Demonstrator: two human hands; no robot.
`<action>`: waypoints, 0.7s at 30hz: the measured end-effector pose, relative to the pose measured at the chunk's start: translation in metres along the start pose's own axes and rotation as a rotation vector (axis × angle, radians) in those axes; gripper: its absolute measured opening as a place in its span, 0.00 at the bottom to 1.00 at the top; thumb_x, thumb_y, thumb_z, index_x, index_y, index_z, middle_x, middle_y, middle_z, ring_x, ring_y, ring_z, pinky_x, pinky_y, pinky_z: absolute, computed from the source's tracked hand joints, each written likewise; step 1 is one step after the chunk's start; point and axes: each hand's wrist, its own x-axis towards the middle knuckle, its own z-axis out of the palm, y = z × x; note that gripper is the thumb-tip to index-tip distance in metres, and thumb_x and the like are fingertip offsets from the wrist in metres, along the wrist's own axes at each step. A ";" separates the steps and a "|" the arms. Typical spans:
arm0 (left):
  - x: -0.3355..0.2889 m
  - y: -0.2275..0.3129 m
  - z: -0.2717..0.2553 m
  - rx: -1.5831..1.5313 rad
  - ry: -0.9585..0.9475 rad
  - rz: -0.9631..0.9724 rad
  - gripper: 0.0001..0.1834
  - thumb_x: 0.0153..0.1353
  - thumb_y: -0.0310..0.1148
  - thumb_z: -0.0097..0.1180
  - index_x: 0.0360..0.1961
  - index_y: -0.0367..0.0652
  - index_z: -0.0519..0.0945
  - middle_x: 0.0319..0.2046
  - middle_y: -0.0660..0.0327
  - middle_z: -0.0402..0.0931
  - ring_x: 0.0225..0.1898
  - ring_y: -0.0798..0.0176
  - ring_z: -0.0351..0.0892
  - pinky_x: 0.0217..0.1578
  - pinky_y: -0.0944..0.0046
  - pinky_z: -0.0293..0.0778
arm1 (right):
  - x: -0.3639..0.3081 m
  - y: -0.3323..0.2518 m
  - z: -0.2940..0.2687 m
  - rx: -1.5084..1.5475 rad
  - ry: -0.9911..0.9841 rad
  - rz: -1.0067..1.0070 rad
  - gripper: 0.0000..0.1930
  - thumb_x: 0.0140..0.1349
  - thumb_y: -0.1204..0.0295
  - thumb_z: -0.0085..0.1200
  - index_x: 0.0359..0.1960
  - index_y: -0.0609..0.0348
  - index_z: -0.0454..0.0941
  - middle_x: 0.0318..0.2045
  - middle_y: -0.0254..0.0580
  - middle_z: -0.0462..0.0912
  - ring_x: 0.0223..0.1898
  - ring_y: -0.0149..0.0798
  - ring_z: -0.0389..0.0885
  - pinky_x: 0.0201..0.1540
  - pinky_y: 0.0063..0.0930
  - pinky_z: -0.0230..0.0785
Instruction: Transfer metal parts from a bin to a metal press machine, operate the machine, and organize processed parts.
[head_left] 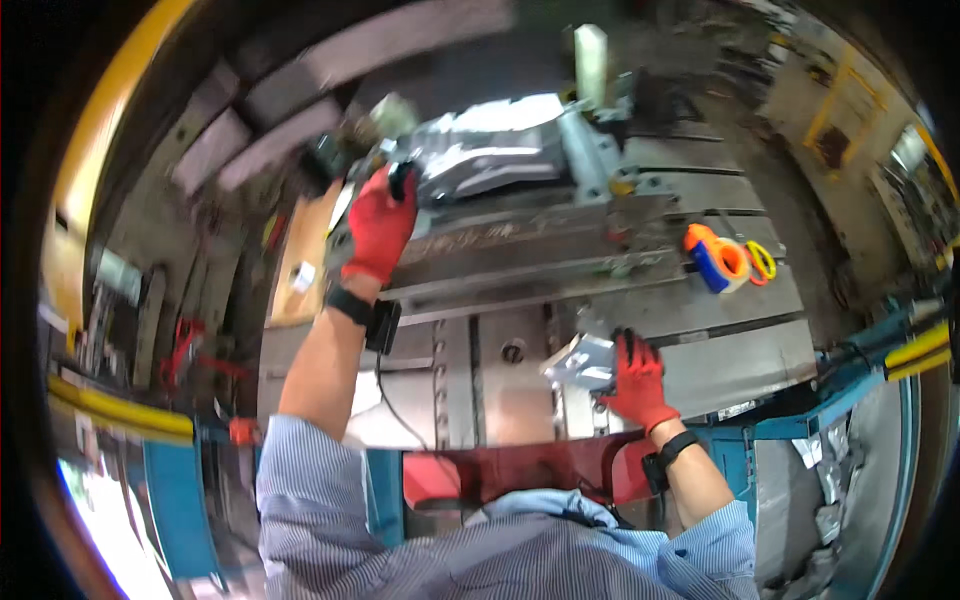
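gloves [380, 225]: red knit cloth, matt | bracket [583, 362]: shiny bare metal | machine table [740, 350]: dull grey steel

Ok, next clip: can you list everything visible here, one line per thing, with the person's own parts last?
Machine table: one, grey steel, slotted, centre.
Shiny metal piece: one, silver, clamped at the top centre.
Small metal part: one, silver, low on the table.
Tape rolls: two or so, orange and blue beside yellow, right of the table.
White block: one, upright, top.
Black knob: one, at the left glove.
Wrist bands: two, black.
Shirt: one, blue striped, bottom edge.
Left hand: red glove, grip on the knob.
Right hand: red glove, grip on the small metal part.
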 end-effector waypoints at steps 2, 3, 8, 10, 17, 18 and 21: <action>-0.018 0.017 -0.042 -0.006 -0.040 -0.075 0.13 0.59 0.41 0.57 0.40 0.45 0.81 0.33 0.47 0.80 0.37 0.43 0.80 0.37 0.52 0.75 | -0.001 0.000 0.002 -0.010 0.011 0.014 0.60 0.34 0.48 0.71 0.68 0.63 0.51 0.65 0.59 0.59 0.65 0.57 0.57 0.66 0.55 0.47; -0.032 0.012 -0.065 0.010 -0.088 -0.115 0.14 0.59 0.41 0.58 0.41 0.44 0.81 0.33 0.47 0.80 0.37 0.43 0.80 0.36 0.52 0.75 | -0.002 -0.003 0.004 -0.006 0.015 0.001 0.61 0.34 0.49 0.71 0.69 0.63 0.50 0.65 0.59 0.59 0.66 0.57 0.57 0.66 0.54 0.47; -0.099 -0.020 -0.160 0.152 -0.368 -0.315 0.18 0.60 0.44 0.58 0.40 0.39 0.80 0.31 0.45 0.79 0.36 0.41 0.80 0.35 0.52 0.73 | -0.003 -0.004 0.009 0.017 0.044 -0.064 0.62 0.33 0.52 0.73 0.69 0.63 0.48 0.65 0.58 0.58 0.66 0.57 0.57 0.65 0.51 0.49; -0.139 -0.063 -0.188 0.328 -0.487 -0.349 0.20 0.61 0.48 0.55 0.41 0.41 0.80 0.31 0.47 0.80 0.36 0.42 0.79 0.36 0.49 0.74 | -0.004 -0.009 0.007 0.013 0.029 -0.087 0.63 0.32 0.54 0.74 0.69 0.63 0.47 0.65 0.57 0.59 0.65 0.57 0.58 0.66 0.49 0.51; -0.204 -0.149 -0.226 0.569 -0.886 -0.507 0.22 0.61 0.51 0.50 0.42 0.44 0.80 0.43 0.49 0.79 0.46 0.45 0.78 0.45 0.49 0.73 | -0.001 -0.004 0.010 0.017 0.010 -0.081 0.63 0.32 0.54 0.74 0.69 0.63 0.47 0.65 0.57 0.58 0.66 0.56 0.56 0.65 0.51 0.50; -0.209 -0.160 -0.228 0.614 -0.921 -0.526 0.22 0.61 0.51 0.50 0.43 0.44 0.80 0.44 0.50 0.79 0.47 0.47 0.78 0.46 0.50 0.73 | 0.000 -0.005 0.010 0.013 0.006 -0.081 0.64 0.32 0.54 0.74 0.70 0.63 0.46 0.65 0.57 0.58 0.66 0.56 0.56 0.65 0.51 0.50; -0.214 -0.173 -0.225 0.740 -0.911 -0.501 0.22 0.60 0.52 0.52 0.43 0.45 0.79 0.43 0.52 0.80 0.46 0.49 0.78 0.46 0.51 0.73 | 0.001 -0.006 0.010 -0.006 -0.007 -0.076 0.64 0.31 0.55 0.75 0.70 0.63 0.46 0.65 0.57 0.58 0.66 0.57 0.56 0.66 0.51 0.49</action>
